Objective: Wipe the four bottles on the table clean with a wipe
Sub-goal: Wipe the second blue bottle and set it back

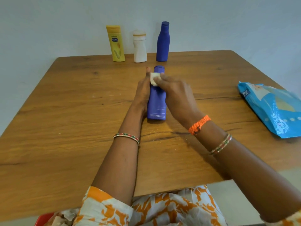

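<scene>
Left hand (143,90): steadies lying blue bottle (156,101), frame centre.
Right hand (175,93): pinches wipe (154,78) against its neck.

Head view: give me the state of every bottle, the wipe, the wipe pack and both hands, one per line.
Blue bottle in hand: lying flat, being wiped.
Tall blue bottle: upright, capped, untouched.
White bottle: upright, capped, untouched.
Yellow bottle: upright, capped, untouched.
Wipe: folded, pressed near the bottle's neck.
Wipe pack: lying flat at the table's right.
Left hand: steadying the lying bottle.
Right hand: fingers gripping the wipe.
</scene>
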Tool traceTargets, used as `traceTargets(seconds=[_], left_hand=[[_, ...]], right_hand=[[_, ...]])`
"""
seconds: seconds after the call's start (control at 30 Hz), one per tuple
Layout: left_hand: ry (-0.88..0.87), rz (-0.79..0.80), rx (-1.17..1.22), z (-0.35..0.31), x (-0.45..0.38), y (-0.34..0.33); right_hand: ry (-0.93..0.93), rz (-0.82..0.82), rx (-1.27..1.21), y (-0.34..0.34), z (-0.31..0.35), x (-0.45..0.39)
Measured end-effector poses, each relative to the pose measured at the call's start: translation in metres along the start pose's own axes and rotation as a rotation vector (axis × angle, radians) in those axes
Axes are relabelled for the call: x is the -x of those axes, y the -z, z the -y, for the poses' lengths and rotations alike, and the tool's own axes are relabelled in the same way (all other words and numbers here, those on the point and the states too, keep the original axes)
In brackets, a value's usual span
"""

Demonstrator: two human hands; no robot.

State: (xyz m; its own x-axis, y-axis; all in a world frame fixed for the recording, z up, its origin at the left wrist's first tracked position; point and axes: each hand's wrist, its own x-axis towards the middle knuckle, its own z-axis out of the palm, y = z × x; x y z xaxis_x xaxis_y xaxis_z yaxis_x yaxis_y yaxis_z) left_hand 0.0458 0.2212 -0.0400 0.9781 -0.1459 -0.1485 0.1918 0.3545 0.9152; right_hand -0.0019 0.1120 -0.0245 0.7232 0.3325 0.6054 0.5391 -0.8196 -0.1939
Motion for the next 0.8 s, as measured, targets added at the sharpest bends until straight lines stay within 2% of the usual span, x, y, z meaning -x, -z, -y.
traceTargets(seconds=[0.17,0.27,0.33,0.47,0.57,0.63,0.8], left_hand=[[-0.037,-0.053,-0.028,0.004,-0.009,0.001],[-0.072,-0.028,-0.058,0.007,-0.004,-0.006],[-0.098,-0.014,-0.050,0.007,0.000,-0.012],[-0.127,0.024,-0.013,0.004,0.001,-0.006],[-0.082,-0.071,0.005,0.005,-0.004,0.000],[-0.086,-0.074,-0.029,0.005,-0.006,0.000],[-0.169,-0.086,-0.135,0.013,-0.008,-0.012]], right_hand=[[0.017,0.110,0.055,-0.008,0.003,0.025],[-0.125,-0.019,-0.063,-0.003,-0.012,-0.009],[-0.124,-0.032,-0.058,0.000,-0.015,-0.026],[-0.020,0.044,0.072,0.003,-0.010,-0.027],[0.017,0.138,0.154,0.007,0.003,-0.015],[0.008,0.187,0.187,0.007,0.010,-0.004],[-0.134,0.094,0.201,0.006,-0.001,-0.027]])
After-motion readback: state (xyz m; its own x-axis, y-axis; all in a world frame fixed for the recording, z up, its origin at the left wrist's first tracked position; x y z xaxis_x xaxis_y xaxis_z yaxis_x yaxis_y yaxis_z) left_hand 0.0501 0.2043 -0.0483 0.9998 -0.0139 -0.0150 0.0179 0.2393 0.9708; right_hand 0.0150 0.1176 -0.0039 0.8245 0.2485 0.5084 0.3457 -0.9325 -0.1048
